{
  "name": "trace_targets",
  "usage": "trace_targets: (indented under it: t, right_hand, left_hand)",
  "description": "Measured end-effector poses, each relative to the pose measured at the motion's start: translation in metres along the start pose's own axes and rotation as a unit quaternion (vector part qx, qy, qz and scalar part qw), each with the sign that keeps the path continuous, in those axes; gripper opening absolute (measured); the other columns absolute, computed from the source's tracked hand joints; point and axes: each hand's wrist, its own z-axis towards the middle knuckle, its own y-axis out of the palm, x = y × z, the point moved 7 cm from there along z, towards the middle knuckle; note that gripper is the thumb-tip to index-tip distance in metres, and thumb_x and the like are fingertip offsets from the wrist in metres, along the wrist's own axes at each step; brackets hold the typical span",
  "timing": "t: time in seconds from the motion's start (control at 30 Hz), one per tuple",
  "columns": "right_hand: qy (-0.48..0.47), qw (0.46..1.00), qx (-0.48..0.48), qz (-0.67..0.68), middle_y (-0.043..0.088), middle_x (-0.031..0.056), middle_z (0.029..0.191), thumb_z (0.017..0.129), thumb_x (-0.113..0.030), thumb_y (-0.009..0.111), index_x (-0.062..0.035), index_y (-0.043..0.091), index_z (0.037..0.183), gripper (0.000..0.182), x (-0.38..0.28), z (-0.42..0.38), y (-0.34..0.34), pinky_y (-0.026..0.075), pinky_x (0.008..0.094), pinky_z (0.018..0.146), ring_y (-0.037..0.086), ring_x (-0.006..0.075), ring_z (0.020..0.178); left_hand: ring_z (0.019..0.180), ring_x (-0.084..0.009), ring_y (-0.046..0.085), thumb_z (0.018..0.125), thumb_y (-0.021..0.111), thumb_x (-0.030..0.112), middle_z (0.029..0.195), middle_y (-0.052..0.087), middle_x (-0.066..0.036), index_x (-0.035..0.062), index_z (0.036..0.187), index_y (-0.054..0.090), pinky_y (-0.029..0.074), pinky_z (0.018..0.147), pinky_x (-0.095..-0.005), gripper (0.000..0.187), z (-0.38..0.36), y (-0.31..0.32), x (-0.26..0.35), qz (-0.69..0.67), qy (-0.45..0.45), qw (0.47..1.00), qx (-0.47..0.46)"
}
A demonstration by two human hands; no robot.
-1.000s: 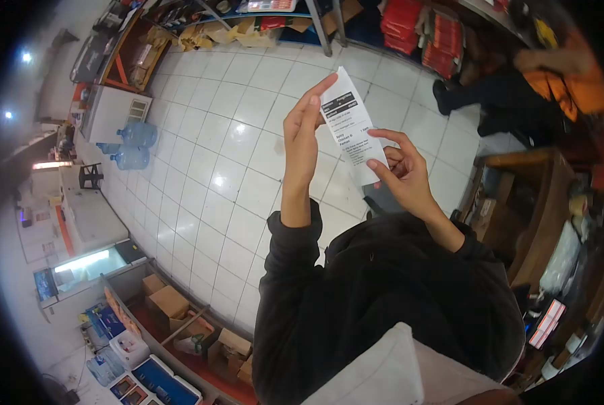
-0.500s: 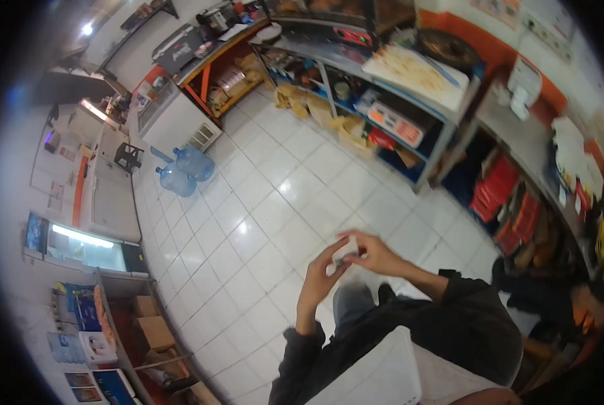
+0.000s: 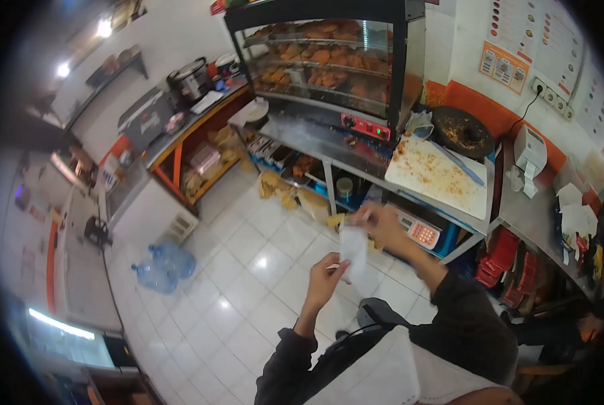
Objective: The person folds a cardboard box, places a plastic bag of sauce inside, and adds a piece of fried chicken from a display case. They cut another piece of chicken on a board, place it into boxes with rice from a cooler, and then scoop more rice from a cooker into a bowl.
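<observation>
Paper slip (image 3: 354,253) in hand, tear/drop risk.
Left hand (image 3: 324,278): fingers pinching its lower left edge. Right hand (image 3: 377,224): at the top end, blurred, can't tell if gripping. Slip's over the tiled floor (image 3: 265,307); opposing pull could rip it, loose pinch could drop it. Crumb-strewn board (image 3: 426,172) on the bench (image 3: 295,128) beyond could soil it on contact.

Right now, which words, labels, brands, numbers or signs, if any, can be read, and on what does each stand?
None can be read.
Held paper strip: blurred, no legible print.
Wall menus: too small.
Orange poster: too small.
Red control panel: too small.
Keypad: too small.
Grey box: blurred.
</observation>
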Motion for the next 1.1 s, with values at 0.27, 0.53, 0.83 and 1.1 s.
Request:
trace_targets:
  t: [0.27, 0.53, 0.83, 1.1]
  right_hand:
    - [-0.364, 0.829, 0.312, -0.29, 0.059, 0.0157, 0.075, 0.081, -0.012, 0.062, -0.0031, 0.058, 0.095, 0.017, -0.08, 0.347, -0.211, 0.044, 0.0341, 0.059, 0.054, 0.0259, 0.061]
    - [-0.229, 0.787, 0.329, -0.47, 0.059, 0.0147, 0.089, 0.081, -0.014, 0.061, -0.0036, 0.062, 0.087, 0.012, -0.103, 0.517, -0.294, 0.044, 0.0405, 0.076, 0.056, 0.0353, 0.085]
    - [-0.262, 0.674, 0.342, -0.6, 0.05, 0.0147, 0.097, 0.081, -0.004, 0.056, -0.0021, 0.059, 0.089, 0.009, -0.102, 0.513, -0.241, 0.039, 0.0391, 0.08, 0.047, 0.0328, 0.092]
    - [-0.229, 0.664, 0.324, -0.634, 0.051, 0.0098, 0.088, 0.091, -0.01, 0.046, -0.0027, 0.055, 0.095, 0.012, -0.101, 0.531, -0.235, 0.04, 0.0332, 0.078, 0.051, 0.0249, 0.086]
  left_hand:
    - [0.065, -0.0118, 0.062, 0.088, 0.058, 0.01, 0.091, 0.066, -0.007, 0.0, 0.101, 0.061, 0.048, 0.059, -0.0234, 0.017, 0.245, -0.084, 0.056, 0.108, 0.114, 0.976, -0.152]
    - [0.069, -0.011, 0.06, 0.084, 0.053, -0.002, 0.09, 0.065, -0.008, -0.0022, 0.098, 0.062, 0.048, 0.061, -0.0234, 0.016, 0.378, -0.231, 0.255, 0.341, 0.267, 0.901, -0.003]
    - [0.068, -0.0084, 0.055, 0.092, 0.05, 0.024, 0.087, 0.061, -0.003, 0.0021, 0.099, 0.062, 0.04, 0.062, -0.0191, 0.026, 0.602, -0.246, 0.482, 0.307, 0.532, 0.789, -0.003]
    - [0.093, -0.0124, 0.059, 0.093, 0.047, 0.033, 0.108, 0.062, 0.001, 0.0134, 0.109, 0.061, 0.048, 0.071, -0.026, 0.029, 0.771, -0.099, 0.609, 0.341, 0.663, 0.648, -0.156]
